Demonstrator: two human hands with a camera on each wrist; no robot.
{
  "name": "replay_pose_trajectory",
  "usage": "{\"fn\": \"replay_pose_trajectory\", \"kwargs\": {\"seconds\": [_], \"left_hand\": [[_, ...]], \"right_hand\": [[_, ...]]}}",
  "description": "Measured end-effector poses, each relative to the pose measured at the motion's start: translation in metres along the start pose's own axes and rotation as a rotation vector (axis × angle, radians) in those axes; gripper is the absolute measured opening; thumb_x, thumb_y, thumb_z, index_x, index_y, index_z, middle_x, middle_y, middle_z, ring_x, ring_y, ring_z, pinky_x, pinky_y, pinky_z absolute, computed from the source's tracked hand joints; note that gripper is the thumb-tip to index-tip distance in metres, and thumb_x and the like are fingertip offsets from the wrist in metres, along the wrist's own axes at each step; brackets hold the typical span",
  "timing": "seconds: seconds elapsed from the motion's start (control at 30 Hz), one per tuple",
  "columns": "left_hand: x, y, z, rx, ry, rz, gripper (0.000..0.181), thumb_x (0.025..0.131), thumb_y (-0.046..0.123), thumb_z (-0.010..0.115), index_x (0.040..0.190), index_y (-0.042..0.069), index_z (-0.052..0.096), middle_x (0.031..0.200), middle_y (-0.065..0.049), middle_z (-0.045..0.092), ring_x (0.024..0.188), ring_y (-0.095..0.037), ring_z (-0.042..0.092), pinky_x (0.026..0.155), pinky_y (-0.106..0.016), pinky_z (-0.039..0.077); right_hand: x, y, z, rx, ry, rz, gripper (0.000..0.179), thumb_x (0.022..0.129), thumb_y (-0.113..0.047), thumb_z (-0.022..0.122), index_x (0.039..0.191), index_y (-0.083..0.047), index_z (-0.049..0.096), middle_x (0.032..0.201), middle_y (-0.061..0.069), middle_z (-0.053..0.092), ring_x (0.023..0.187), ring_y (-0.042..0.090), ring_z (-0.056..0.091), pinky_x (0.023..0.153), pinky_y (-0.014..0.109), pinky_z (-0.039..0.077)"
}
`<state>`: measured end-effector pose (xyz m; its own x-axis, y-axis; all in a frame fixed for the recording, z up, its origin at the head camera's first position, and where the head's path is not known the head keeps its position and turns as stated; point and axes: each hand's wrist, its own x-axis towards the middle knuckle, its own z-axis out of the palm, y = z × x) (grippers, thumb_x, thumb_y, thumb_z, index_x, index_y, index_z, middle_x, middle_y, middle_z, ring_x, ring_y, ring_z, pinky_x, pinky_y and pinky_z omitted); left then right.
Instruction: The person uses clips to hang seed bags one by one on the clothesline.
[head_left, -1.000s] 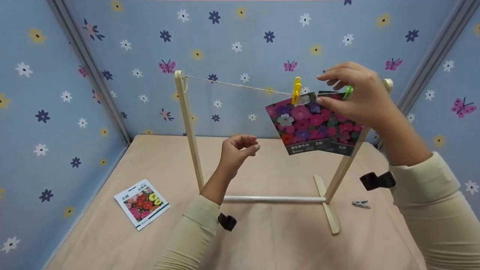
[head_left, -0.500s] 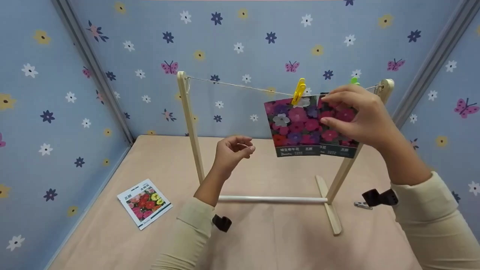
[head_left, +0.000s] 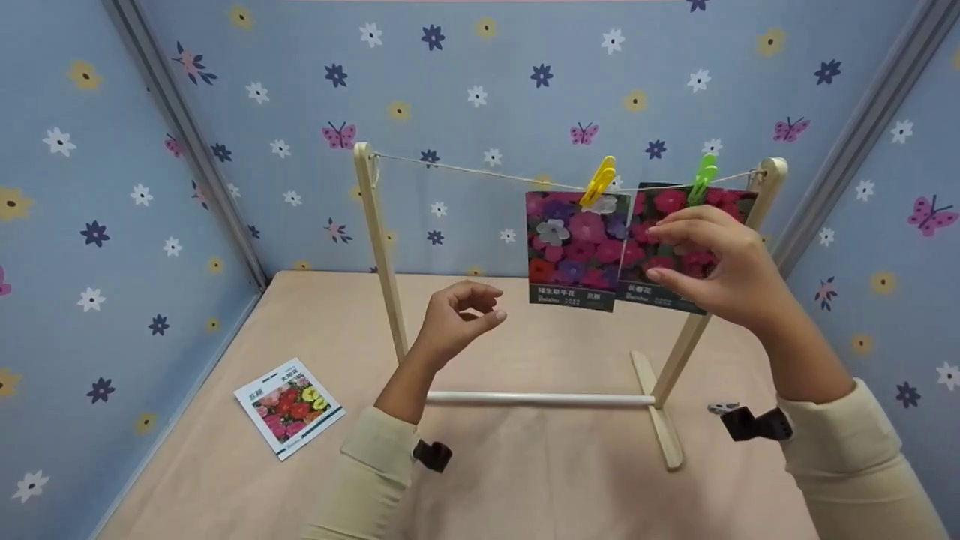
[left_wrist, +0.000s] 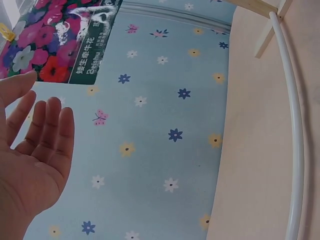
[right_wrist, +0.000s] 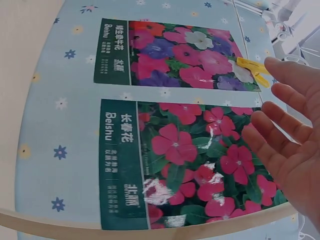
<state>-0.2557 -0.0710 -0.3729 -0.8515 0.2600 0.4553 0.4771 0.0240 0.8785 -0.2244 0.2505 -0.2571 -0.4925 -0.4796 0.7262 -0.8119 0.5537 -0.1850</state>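
Observation:
Two flower seed packets hang from a string line on a wooden stand. The left packet (head_left: 576,251) is clipped by a yellow clothespin (head_left: 598,181), the right packet (head_left: 645,259) by a green clothespin (head_left: 703,180). My right hand (head_left: 720,259) is in front of the right packet, fingers loosely bent and holding nothing; in the right wrist view it overlaps that packet's clipped edge. My left hand (head_left: 457,319) hovers left of the packets, empty, fingers relaxed. A third seed packet (head_left: 290,409), white with red and yellow flowers, lies flat on the table at the left.
The stand has a left post (head_left: 381,255), a right post (head_left: 679,356), a white crossbar (head_left: 540,398) and a wooden foot (head_left: 660,427). A small grey clip (head_left: 721,408) lies at the right, partly behind the wrist camera. Flower-patterned panels enclose the table (head_left: 540,480).
My right hand has lowered away from the line, revealing the green clothespin. The left packet has swung leftward and straightened, showing more of the right one. My left hand has shifted slightly left and down.

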Motion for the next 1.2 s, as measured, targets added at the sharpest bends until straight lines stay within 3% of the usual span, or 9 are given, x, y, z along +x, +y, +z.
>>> {"fn": "replay_pose_trajectory", "kwargs": {"seconds": [0.23, 0.43, 0.6, 0.8, 0.93, 1.2], "left_hand": [[-0.01, 0.0, -0.008, 0.011, -0.065, -0.011, 0.033, 0.076, 0.005, 0.068, 0.106, -0.001, 0.058, 0.097, -0.017, 0.055, 0.087, -0.031, 0.057, 0.071, -0.043, 0.05], [-0.019, -0.001, -0.016, 0.051, -0.099, -0.008, 0.033, 0.078, 0.005, 0.066, 0.11, 0.001, 0.057, 0.102, -0.021, 0.052, 0.089, -0.033, 0.056, 0.071, -0.04, 0.05], [-0.027, -0.002, -0.024, 0.077, -0.074, -0.009, 0.031, 0.079, 0.005, 0.065, 0.109, 0.001, 0.058, 0.1, -0.018, 0.054, 0.089, -0.032, 0.057, 0.071, -0.044, 0.049], [-0.041, -0.004, -0.035, 0.125, -0.036, -0.001, 0.029, 0.08, 0.006, 0.064, 0.108, 0.002, 0.058, 0.098, -0.013, 0.056, 0.089, -0.028, 0.055, 0.072, -0.039, 0.05], [-0.05, -0.004, -0.043, 0.141, -0.005, 0.001, 0.025, 0.08, 0.006, 0.063, 0.105, 0.003, 0.06, 0.095, -0.012, 0.057, 0.088, -0.027, 0.055, 0.071, -0.036, 0.05], [-0.069, -0.007, -0.059, 0.146, 0.067, -0.024, 0.023, 0.079, 0.002, 0.063, 0.102, 0.003, 0.061, 0.096, -0.012, 0.058, 0.088, -0.026, 0.056, 0.072, -0.036, 0.05]], "right_hand": [[-0.014, -0.022, 0.0, 0.03, -0.002, 0.049, 0.047, 0.063, 0.005, 0.075, 0.107, 0.003, 0.059, 0.106, 0.016, 0.055, 0.086, 0.01, 0.055, 0.075, 0.015, 0.047], [-0.039, 0.002, 0.009, 0.067, 0.007, 0.104, 0.055, 0.063, 0.002, 0.077, 0.114, -0.005, 0.058, 0.111, 0.006, 0.054, 0.091, 0.015, 0.056, 0.075, 0.018, 0.048], [-0.058, 0.012, 0.014, 0.115, 0.035, 0.123, 0.054, 0.064, 0.004, 0.075, 0.114, -0.004, 0.058, 0.112, 0.005, 0.053, 0.093, 0.02, 0.055, 0.076, 0.02, 0.048], [-0.072, 0.001, 0.014, 0.141, 0.09, 0.207, 0.052, 0.062, 0.01, 0.073, 0.111, 0.0, 0.059, 0.111, 0.01, 0.054, 0.093, 0.022, 0.056, 0.075, 0.018, 0.048], [-0.08, -0.009, 0.012, 0.175, 0.117, 0.221, 0.05, 0.062, 0.016, 0.07, 0.109, 0.005, 0.058, 0.109, 0.018, 0.053, 0.092, 0.025, 0.054, 0.075, 0.02, 0.049], [-0.105, -0.005, 0.014, 0.204, 0.162, 0.252, 0.05, 0.062, 0.019, 0.068, 0.109, 0.007, 0.057, 0.106, 0.022, 0.052, 0.092, 0.023, 0.054, 0.074, 0.021, 0.049]]}}
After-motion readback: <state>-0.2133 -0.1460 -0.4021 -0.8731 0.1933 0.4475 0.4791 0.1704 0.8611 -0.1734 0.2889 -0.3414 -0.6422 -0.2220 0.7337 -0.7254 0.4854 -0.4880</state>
